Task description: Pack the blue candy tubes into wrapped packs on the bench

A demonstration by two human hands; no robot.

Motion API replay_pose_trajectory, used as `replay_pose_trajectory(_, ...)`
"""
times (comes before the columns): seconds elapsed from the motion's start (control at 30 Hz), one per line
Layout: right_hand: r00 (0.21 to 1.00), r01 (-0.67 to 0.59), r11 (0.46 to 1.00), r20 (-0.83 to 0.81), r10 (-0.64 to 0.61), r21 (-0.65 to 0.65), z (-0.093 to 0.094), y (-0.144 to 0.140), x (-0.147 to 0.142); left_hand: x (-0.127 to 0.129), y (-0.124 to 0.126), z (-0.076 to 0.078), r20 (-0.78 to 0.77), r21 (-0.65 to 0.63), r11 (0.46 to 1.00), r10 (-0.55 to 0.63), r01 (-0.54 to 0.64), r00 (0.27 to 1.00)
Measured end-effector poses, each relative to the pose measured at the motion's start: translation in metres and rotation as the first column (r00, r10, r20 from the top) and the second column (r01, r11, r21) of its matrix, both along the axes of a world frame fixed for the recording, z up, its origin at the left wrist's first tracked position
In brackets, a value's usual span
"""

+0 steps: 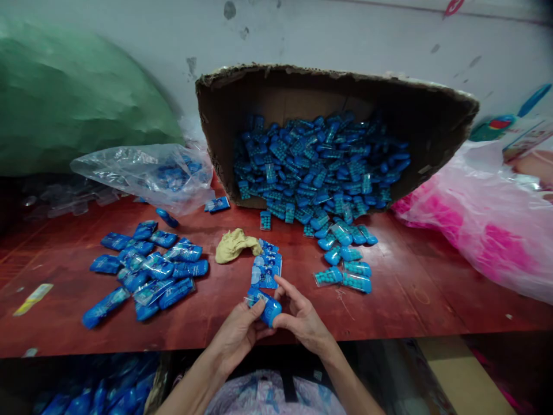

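Observation:
At the table's front edge, a small blue pack (270,311) with a clear cover is between my hands. My left hand (242,328) pinches its left side with thumb and fingers. My right hand (302,317) has its thumb against the pack's right end, its index finger raised and bent; the other fingers are partly hidden. Just beyond lies a fanned stack of blue printed cards (266,268). A lump of yellowish putty (233,246) rests beside the cards. To the right, several clear-fronted packs of turquoise beads (356,282) lie loose.
A tipped cardboard box (444,115) spills bead packs onto the red table (406,300). Printed blue packs (158,265) are piled at left, before a clear plastic bag (125,161). Pink bagged goods (488,230) stand at right. Blue packs (103,392) sit below the table edge.

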State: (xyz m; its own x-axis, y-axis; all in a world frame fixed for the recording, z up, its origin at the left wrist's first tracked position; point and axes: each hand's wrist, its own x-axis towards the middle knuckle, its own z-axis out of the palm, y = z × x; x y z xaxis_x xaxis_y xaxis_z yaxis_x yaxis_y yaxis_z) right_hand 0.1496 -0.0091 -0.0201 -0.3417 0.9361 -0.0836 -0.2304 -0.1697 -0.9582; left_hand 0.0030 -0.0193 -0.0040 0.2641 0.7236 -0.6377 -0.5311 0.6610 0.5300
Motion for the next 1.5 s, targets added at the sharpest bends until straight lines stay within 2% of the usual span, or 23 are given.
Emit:
replay_pose_trajectory(0.17, 0.998, 0.002, 1.0, 0.061, -0.003, 0.004, -0.004, -0.004, -0.003, 0.003, -0.001, 0.002, -0.036, -0.037, 0.999, 0.019, -0.02, 0.999)
replay_pose_trajectory(0.3, 0.998, 0.065, 0.998, 0.023, -0.064, -0.022, -0.009, -0.002, -0.009, -0.003, 0.001, 0.003, -0.067, 0.02, 0.999, -0.029, 0.031, 0.997)
replay_pose_trajectory(0.5, 0.997, 0.062, 0.992, -0.034, -0.066, -0.109, -0.006, 0.004, -0.007, -0.014, 0.008, -0.001, -0.103, 0.086, 0.992, -0.083, 0.092, 0.991)
replay_pose_trajectory(0.77, 0.991, 0.133, 0.983, 0.04, -0.129, -0.125, -0.003, 0.001, -0.011, -0.008, 0.012, -0.005, -0.247, 0.142, 0.984, 0.137, -0.104, 0.959)
replay_pose_trajectory(0.97, 0.984, 0.175, 0.966, 0.015, -0.176, -0.187, -0.009, -0.001, -0.019, -0.007, 0.015, -0.012, -0.366, 0.251, 0.963, 0.187, -0.097, 0.912)
replay_pose_trajectory(1.1, 0.966, 0.246, 0.962, 0.106, -0.234, -0.115, -0.014, -0.003, -0.021, -0.01, 0.018, -0.011, -0.335, 0.257, 0.962, 0.174, -0.088, 0.926)
replay_pose_trajectory(1.3, 0.973, 0.216, 0.965, 0.115, -0.2, -0.146, -0.012, -0.007, -0.02, -0.017, 0.019, -0.01, -0.336, 0.242, 0.967, 0.164, -0.083, 0.928)
replay_pose_trajectory(1.5, 0.975, 0.19, 0.973, 0.14, -0.171, -0.134, -0.009, -0.006, -0.02, -0.015, 0.019, -0.004, -0.238, 0.168, 0.972, 0.203, -0.165, 0.95)
